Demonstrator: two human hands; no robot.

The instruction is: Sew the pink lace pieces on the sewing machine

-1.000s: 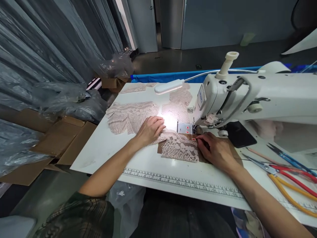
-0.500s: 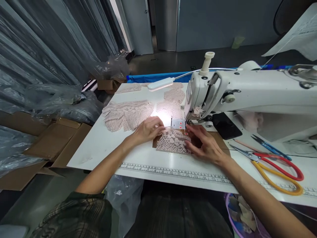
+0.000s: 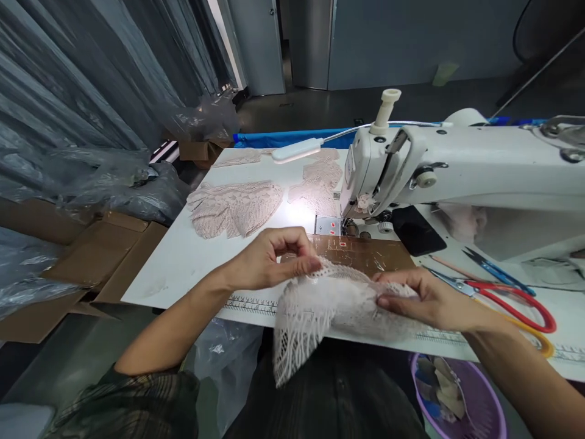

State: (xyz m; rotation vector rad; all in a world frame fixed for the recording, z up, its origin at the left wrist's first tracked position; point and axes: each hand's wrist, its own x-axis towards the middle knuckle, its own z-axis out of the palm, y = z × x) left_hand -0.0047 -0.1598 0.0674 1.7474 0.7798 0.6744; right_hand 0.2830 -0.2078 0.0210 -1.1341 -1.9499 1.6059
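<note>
A purple basket sits below the front edge of the sewing table, holding fabric scraps; the picture's bottom edge cuts it off. The lace piece is pale pink, openwork, with a long fringe hanging down over the table's front edge. The left hand pinches its left end, and the right hand grips its right end with closed fingers. Its right part is blurred.
</note>
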